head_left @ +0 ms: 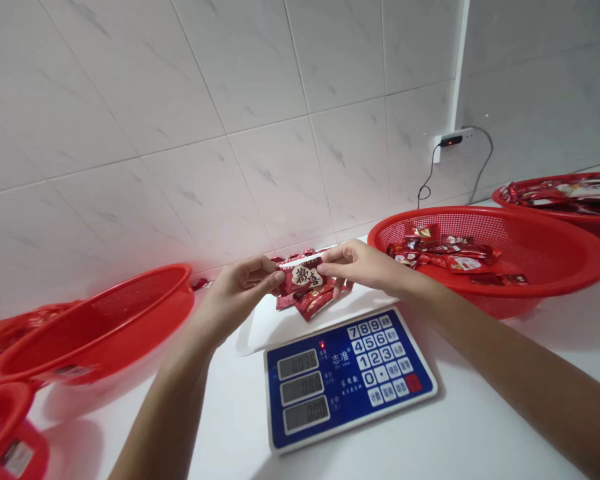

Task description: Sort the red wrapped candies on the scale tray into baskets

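Observation:
Between my two hands is a dark red candy packet (304,275) with a cream patch and dark characters, held up flat. My left hand (253,283) pinches its left end, and my right hand (347,263) pinches the right end. Just below and behind it, several red wrapped candies (315,303) lie on the white pan (260,327) of a digital scale. The scale's blue panel (350,380) faces me, with number keys on the right and three displays on the left. Part of the candy pile is hidden by the packet and my fingers.
A red basket (540,247) with several wrapped packets stands to the right, another filled basket (580,190) behind it. On the left are red baskets (130,307), partly overlapping. A tiled wall (270,167) closes the back, with a plugged-in black adapter (451,141) and hanging cables.

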Tool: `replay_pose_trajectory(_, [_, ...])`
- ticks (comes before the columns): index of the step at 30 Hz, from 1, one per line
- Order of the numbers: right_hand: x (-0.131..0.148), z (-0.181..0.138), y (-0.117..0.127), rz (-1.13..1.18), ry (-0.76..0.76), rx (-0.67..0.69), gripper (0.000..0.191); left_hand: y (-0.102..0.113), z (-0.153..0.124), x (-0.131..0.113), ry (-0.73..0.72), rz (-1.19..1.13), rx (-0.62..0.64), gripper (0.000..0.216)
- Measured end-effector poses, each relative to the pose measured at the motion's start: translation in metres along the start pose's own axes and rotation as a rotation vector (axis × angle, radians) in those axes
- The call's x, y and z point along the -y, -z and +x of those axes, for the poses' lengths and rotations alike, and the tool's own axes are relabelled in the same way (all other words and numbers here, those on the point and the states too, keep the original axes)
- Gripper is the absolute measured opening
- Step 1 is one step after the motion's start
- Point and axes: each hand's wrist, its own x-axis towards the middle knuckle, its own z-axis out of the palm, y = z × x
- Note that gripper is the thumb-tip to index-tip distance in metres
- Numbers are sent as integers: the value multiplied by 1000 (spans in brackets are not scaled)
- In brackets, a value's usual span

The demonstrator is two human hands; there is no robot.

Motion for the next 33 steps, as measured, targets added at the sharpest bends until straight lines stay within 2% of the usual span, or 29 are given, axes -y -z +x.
replay_pose_trajectory(11, [5,-3,1,-9,-16,19,15,-1,0,-2,18,20,-2,31])
replay_pose_trajectory(17, [6,-5,2,-19,-33,64,22,-1,-2,0,21,44,50,29])
replay_pose_trajectory(22, [7,-4,-2,-22,2,2,22,-3,-2,0,0,28,96,28])
replay_pose_trajectory(33, [7,-5,-4,-24,84,-29,21,-2,-1,4,54,86,97,31])
